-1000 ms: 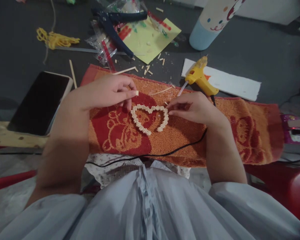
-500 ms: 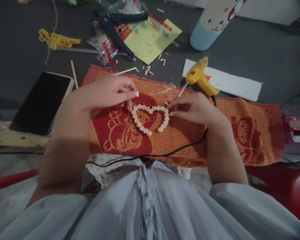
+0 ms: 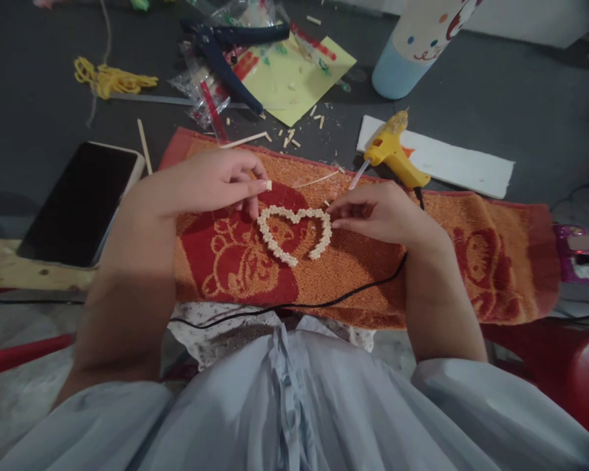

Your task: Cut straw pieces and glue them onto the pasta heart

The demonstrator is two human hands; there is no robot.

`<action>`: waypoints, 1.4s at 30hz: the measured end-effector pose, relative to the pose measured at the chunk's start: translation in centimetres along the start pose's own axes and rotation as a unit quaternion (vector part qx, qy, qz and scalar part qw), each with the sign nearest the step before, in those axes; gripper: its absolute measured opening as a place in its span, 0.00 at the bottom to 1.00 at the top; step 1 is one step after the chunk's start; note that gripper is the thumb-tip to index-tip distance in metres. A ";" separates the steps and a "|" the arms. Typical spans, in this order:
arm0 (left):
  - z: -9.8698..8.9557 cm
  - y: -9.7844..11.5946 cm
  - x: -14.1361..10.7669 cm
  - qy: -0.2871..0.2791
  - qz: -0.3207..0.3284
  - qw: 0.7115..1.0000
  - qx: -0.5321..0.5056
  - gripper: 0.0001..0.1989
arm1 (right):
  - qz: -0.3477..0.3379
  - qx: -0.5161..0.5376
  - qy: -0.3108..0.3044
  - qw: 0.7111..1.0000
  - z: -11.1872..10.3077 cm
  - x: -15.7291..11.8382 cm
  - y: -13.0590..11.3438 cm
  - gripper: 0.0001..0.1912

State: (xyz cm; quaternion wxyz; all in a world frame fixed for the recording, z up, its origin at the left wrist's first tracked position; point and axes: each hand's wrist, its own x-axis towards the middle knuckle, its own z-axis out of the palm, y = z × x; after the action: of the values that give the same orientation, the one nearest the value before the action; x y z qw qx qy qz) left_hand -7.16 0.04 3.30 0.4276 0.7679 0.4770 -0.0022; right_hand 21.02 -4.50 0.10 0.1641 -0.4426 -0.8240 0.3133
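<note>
A heart-shaped outline of small pale wooden pieces (image 3: 271, 243) lies on an orange and red towel (image 3: 353, 261), with a gap at its lower right. Between the thumb and index finger of my left hand (image 3: 226, 183) is a short pale wooden piece (image 3: 269, 185), held just above the heart's upper left side. My right hand (image 3: 373, 212) is closed at the heart's right side, thumb and index fingertips against its edge. A tiny stick piece (image 3: 326, 203) shows by that index fingertip; whether it is held, I cannot tell.
A yellow glue gun (image 3: 395, 154) rests on a white strip (image 3: 461, 167) behind my right hand. Blue-handled cutters (image 3: 230, 69), a yellow paper (image 3: 299, 85) and stick scraps lie farther back. A phone (image 3: 81, 203) is at left, a bottle (image 3: 402, 69) at back right. A black cable (image 3: 319, 303) crosses the towel.
The view has shifted very slightly. Both hands, the wooden piece and the heart otherwise stay where they were.
</note>
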 end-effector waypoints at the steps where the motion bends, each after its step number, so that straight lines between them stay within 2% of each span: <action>1: 0.0 0.0 0.0 -0.002 0.002 1.000 -0.001 0.21 | 0.002 -0.001 0.002 1.000 0.0 0.0 0.0 0.09; 12: -0.1 0.0 0.0 -0.007 0.023 1.000 0.004 0.18 | 0.001 -0.003 0.002 1.000 0.0 0.0 -0.1 0.10; 17: 0.0 -0.2 0.1 -0.001 0.000 1.000 -0.010 0.20 | 0.010 -0.006 -0.005 1.000 -0.1 0.0 -0.2 0.10; 28: -0.3 1.1 -0.7 -0.014 0.013 1.000 0.012 0.18 | 0.011 -0.003 -0.004 1.000 0.0 0.0 -0.1 0.11; 36: -0.1 0.1 -0.1 0.006 0.001 1.000 0.001 0.19 | 0.006 -0.003 0.002 1.000 0.0 0.1 -0.2 0.09; 42: -0.1 -0.2 0.1 0.002 -0.002 1.000 -0.012 0.21 | 0.009 -0.006 0.000 1.000 0.0 0.0 -0.2 0.10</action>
State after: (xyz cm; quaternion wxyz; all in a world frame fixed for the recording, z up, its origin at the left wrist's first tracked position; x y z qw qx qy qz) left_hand -7.32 0.20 3.14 0.4361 0.7614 0.4796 0.0044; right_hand 20.90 -4.58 0.21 0.1582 -0.4510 -0.8218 0.3102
